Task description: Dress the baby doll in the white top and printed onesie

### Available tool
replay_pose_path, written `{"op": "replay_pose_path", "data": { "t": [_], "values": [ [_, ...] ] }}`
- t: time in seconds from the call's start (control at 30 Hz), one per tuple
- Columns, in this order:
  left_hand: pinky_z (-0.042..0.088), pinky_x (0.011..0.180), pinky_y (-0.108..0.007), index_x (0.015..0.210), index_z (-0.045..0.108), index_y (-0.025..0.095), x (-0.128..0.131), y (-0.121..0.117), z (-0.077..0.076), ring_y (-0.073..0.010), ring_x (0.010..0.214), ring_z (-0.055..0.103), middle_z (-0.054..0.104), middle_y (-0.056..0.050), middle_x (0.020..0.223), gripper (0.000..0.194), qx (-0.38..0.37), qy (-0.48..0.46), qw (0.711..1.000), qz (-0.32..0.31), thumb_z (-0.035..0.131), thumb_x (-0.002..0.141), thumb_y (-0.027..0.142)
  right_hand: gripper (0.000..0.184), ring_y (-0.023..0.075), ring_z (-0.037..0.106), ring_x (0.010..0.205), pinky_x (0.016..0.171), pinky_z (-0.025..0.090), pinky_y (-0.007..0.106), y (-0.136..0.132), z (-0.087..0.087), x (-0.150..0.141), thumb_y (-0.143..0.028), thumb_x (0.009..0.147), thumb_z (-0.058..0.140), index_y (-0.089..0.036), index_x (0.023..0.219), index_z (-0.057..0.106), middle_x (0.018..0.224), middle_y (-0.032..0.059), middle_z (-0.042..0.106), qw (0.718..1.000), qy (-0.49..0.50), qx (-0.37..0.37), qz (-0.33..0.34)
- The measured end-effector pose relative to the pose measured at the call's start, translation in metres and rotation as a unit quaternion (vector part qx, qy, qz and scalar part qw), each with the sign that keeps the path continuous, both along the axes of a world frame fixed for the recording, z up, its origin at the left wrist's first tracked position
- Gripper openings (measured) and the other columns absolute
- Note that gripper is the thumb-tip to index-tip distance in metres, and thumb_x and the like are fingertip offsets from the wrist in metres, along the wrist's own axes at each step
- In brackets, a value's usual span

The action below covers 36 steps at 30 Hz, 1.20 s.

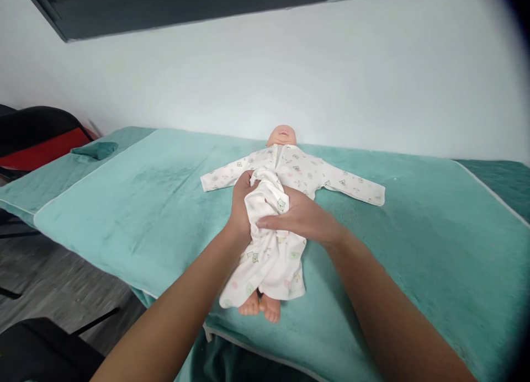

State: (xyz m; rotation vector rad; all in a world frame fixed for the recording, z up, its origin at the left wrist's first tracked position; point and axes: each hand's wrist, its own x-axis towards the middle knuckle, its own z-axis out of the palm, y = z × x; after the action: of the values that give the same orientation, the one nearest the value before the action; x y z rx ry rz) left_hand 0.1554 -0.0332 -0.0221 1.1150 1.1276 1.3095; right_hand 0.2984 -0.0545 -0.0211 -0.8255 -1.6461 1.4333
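Note:
A baby doll lies on its back on a teal blanket, head toward the wall, bare feet toward me. A white printed baby top is spread over its chest with both sleeves out flat. White printed baby trousers cover its legs, bunched up at the waist. My left hand is closed on the left side of that bunched cloth. From the right, my right hand grips the same bunch, thumb across the front.
The blanket covers a table that stands against a white wall. A dark green folded cloth lies at the far left corner. A black chair with a red seat stands to the left. Grey floor shows below left.

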Motion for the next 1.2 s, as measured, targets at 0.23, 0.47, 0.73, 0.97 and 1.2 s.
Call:
{"op": "replay_pose_path", "data": {
  "t": [0.23,0.47,0.73,0.97,1.2],
  "values": [
    [0.042,0.058,-0.026,0.081,0.066,0.016,-0.028,-0.004,-0.004,-0.0129,0.061,0.055,0.063,-0.001,0.069,0.033,-0.065,-0.013,0.979,-0.193,0.071,0.079,0.048,0.041,0.0235,0.068,0.102,0.088,0.055,0.036,0.01,-0.014,-0.002,-0.041,0.082,0.075,-0.025,0.118,0.067,0.109,0.0035,0.074,0.972,0.205,-0.081,-0.077],
    [0.054,0.076,-0.033,0.104,0.071,0.015,-0.038,-0.007,-0.007,-0.0222,0.08,0.07,0.074,-0.009,0.087,0.039,-0.079,-0.105,0.957,-0.259,0.075,0.079,0.044,0.042,0.024,0.07,0.099,0.084,0.056,0.035,0.007,-0.012,0.002,-0.047,0.086,0.071,-0.022,0.119,0.069,0.11,0.0068,0.074,0.978,0.177,-0.104,-0.044],
    [0.052,0.069,-0.031,0.107,0.069,0.015,-0.026,-0.009,-0.008,-0.0201,0.074,0.068,0.073,-0.007,0.083,0.045,-0.058,-0.082,0.977,-0.188,0.067,0.084,0.054,0.041,0.0223,0.07,0.097,0.083,0.055,0.032,0.006,-0.014,0.011,-0.037,0.075,0.083,-0.021,0.111,0.072,0.105,0.0044,0.075,0.992,0.059,-0.108,0.034],
    [0.051,0.076,-0.029,0.1,0.074,0.015,-0.046,-0.042,0.006,-0.0236,0.092,0.068,0.075,-0.008,0.099,0.039,-0.08,0.118,0.954,-0.262,0.077,0.077,0.046,0.037,0.0218,0.069,0.096,0.08,0.054,0.032,0.004,-0.009,0.004,-0.036,0.079,0.078,-0.021,0.113,0.07,0.105,0.0042,0.074,0.996,0.047,-0.07,-0.018],
    [0.051,0.068,-0.028,0.089,0.072,0.013,-0.05,-0.093,0.01,-0.0195,0.072,0.067,0.074,-0.007,0.076,0.036,-0.147,0.025,0.976,-0.162,0.074,0.079,0.048,0.038,0.0236,0.066,0.105,0.089,0.05,0.033,0.0,0.008,0.013,-0.031,0.076,0.078,-0.025,0.113,0.071,0.111,-0.0002,0.073,0.978,-0.17,0.029,0.122]
  ]
}}
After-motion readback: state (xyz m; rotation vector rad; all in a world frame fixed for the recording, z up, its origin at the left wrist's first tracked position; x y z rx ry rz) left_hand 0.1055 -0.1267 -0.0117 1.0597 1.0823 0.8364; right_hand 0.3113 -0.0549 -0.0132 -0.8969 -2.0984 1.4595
